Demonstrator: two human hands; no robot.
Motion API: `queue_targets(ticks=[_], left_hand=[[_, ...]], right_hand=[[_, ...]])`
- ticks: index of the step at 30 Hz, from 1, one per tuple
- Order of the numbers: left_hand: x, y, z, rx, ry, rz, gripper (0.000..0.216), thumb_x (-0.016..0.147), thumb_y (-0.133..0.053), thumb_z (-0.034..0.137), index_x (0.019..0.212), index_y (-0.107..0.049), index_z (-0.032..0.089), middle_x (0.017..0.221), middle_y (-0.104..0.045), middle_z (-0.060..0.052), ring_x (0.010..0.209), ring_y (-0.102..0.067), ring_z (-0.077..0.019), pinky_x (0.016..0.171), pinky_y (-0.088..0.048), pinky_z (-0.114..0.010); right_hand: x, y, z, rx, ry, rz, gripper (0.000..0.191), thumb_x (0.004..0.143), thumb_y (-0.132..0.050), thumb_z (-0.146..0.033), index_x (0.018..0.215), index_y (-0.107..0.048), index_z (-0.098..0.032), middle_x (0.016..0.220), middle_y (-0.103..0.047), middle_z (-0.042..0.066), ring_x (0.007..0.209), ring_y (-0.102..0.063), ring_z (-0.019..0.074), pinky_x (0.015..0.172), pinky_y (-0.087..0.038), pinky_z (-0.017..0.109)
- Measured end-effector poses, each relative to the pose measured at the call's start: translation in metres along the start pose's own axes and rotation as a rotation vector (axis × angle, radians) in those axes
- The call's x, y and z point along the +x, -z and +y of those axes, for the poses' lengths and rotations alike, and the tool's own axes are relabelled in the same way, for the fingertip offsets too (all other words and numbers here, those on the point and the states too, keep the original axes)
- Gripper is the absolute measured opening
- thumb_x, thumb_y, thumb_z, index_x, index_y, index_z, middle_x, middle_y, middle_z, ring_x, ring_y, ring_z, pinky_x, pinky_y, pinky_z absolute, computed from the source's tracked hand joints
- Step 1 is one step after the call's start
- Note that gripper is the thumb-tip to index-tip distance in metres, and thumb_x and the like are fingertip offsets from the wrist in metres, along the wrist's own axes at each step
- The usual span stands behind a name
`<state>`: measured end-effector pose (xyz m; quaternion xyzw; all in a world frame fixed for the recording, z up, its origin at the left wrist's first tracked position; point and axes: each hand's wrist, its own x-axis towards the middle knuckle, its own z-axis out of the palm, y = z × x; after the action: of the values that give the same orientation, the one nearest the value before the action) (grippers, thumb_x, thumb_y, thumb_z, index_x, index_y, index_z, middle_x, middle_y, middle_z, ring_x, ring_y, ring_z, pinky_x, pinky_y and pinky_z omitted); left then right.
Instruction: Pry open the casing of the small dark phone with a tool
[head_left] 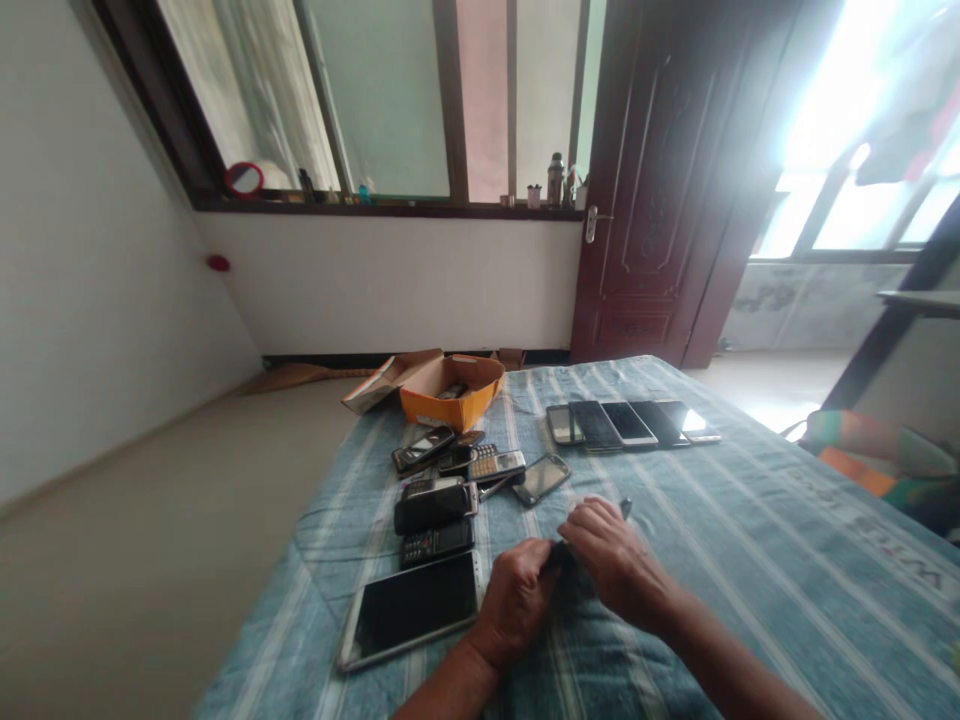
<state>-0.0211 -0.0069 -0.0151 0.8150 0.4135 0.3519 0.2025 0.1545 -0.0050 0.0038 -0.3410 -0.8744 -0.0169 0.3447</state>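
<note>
Both hands meet over one small dark item [564, 552], mostly hidden between them, sitting just right of the big tablet [411, 610] on the striped bedspread [750, 540]. Left hand [516, 598] is clenched around its near end; right hand [611, 560] covers the far end, fingers curled on it. A thin dark tip [625, 508] pokes out beyond the right hand; I can't tell whether it belongs to the same item.

Handling guess: small, light, rigid, probably a phone or phone part, so a bit slippery and scratch-prone. I'd take it by the long edges, not the faces.

Long axis seems to run from the tablet's right edge up and away toward the row of smartphones [634, 423], but it's too covered to be sure which end leads.

Beyond the tablet: a cluster of old keypad phones [450, 490], then an orange cardboard box [450, 390] at the bed's far edge.
</note>
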Motion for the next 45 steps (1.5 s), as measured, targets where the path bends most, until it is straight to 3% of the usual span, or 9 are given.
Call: queue_targets(ticks=[10, 14, 19, 22, 26, 31, 35, 40, 45], left_hand=[[-0.005, 0.007, -0.005, -0.056, -0.057, -0.021, 0.025, 0.09, -0.041, 0.025, 0.069, -0.053, 0.019, 0.067, -0.061, -0.001, 0.065, -0.059, -0.0163, 0.058, -0.042, -0.024], [-0.007, 0.009, -0.004, -0.07, -0.067, -0.031, 0.025, 0.091, -0.042, 0.026, 0.07, -0.054, 0.019, 0.067, -0.061, -0.001, 0.064, -0.059, -0.0161, 0.058, -0.042, -0.024], [-0.009, 0.008, -0.009, -0.094, -0.044, -0.033, 0.026, 0.091, -0.042, 0.028, 0.071, -0.055, 0.019, 0.068, -0.062, -0.002, 0.064, -0.059, -0.0163, 0.059, -0.044, -0.024], [-0.009, 0.007, -0.011, -0.092, -0.062, -0.049, 0.024, 0.091, -0.042, 0.027, 0.076, -0.058, 0.019, 0.072, -0.064, -0.003, 0.068, -0.061, -0.0175, 0.063, -0.046, -0.025], [-0.009, 0.007, -0.011, -0.064, -0.084, -0.047, 0.024, 0.092, -0.042, 0.027, 0.074, -0.056, 0.019, 0.071, -0.064, -0.003, 0.067, -0.061, -0.0176, 0.061, -0.044, -0.025], [-0.01, 0.007, -0.009, -0.062, -0.047, -0.04, 0.023, 0.092, -0.043, 0.026, 0.073, -0.054, 0.019, 0.074, -0.064, -0.003, 0.071, -0.061, -0.0182, 0.06, -0.043, -0.024], [-0.011, 0.008, -0.008, -0.055, -0.068, -0.046, 0.024, 0.093, -0.04, 0.025, 0.076, -0.056, 0.019, 0.076, -0.065, -0.004, 0.072, -0.061, -0.0179, 0.063, -0.044, -0.024], [-0.013, 0.002, -0.013, -0.003, -0.122, -0.01, 0.025, 0.094, -0.039, 0.024, 0.075, -0.054, 0.019, 0.073, -0.063, -0.003, 0.068, -0.06, -0.017, 0.061, -0.044, -0.024], [-0.015, -0.003, -0.02, -0.05, -0.138, 0.038, 0.025, 0.095, -0.04, 0.031, 0.08, -0.055, 0.019, 0.074, -0.063, -0.002, 0.066, -0.06, -0.0155, 0.061, -0.046, -0.023]], right_hand=[[0.003, -0.002, -0.022, -0.01, -0.114, -0.018, 0.022, 0.087, -0.034, -0.006, 0.079, -0.05, -0.018, 0.078, -0.05, 0.004, 0.079, -0.045, 0.0194, 0.074, -0.042, 0.036], [0.004, -0.001, -0.026, -0.01, -0.116, -0.016, 0.022, 0.086, -0.035, -0.006, 0.087, -0.054, -0.018, 0.08, -0.053, 0.005, 0.082, -0.048, 0.0203, 0.077, -0.044, 0.039], [0.001, -0.001, -0.021, -0.011, -0.083, 0.039, 0.029, 0.09, -0.037, -0.009, 0.114, -0.05, -0.018, 0.092, -0.061, 0.008, 0.09, -0.056, 0.0216, 0.087, -0.047, 0.044], [-0.004, -0.001, -0.017, 0.007, -0.078, 0.083, 0.023, 0.092, -0.04, -0.013, 0.113, -0.05, -0.019, 0.104, -0.061, 0.01, 0.1, -0.057, 0.0216, 0.093, -0.047, 0.043], [-0.005, 0.002, -0.015, 0.018, -0.08, 0.066, 0.016, 0.094, -0.042, -0.015, 0.103, -0.054, -0.019, 0.117, -0.056, 0.013, 0.109, -0.055, 0.021, 0.088, -0.051, 0.035], [-0.005, -0.002, -0.019, -0.102, -0.052, 0.109, 0.022, 0.093, -0.038, -0.01, 0.097, -0.056, -0.021, 0.104, -0.063, 0.008, 0.107, -0.056, 0.0213, 0.106, -0.031, 0.052], [-0.01, -0.012, -0.019, -0.178, -0.087, 0.143, 0.021, 0.093, -0.04, -0.012, 0.098, -0.058, -0.021, 0.102, -0.065, 0.006, 0.112, -0.053, 0.0254, 0.107, -0.023, 0.058], [-0.013, -0.027, -0.019, -0.18, -0.041, 0.266, 0.022, 0.092, -0.037, -0.012, 0.098, -0.057, -0.017, 0.101, -0.063, 0.009, 0.103, -0.056, 0.0232, 0.102, -0.034, 0.049], [-0.005, -0.036, -0.028, -0.144, -0.005, 0.287, 0.021, 0.093, -0.035, -0.014, 0.097, -0.056, -0.016, 0.095, -0.061, 0.01, 0.096, -0.056, 0.0224, 0.095, -0.041, 0.044]])
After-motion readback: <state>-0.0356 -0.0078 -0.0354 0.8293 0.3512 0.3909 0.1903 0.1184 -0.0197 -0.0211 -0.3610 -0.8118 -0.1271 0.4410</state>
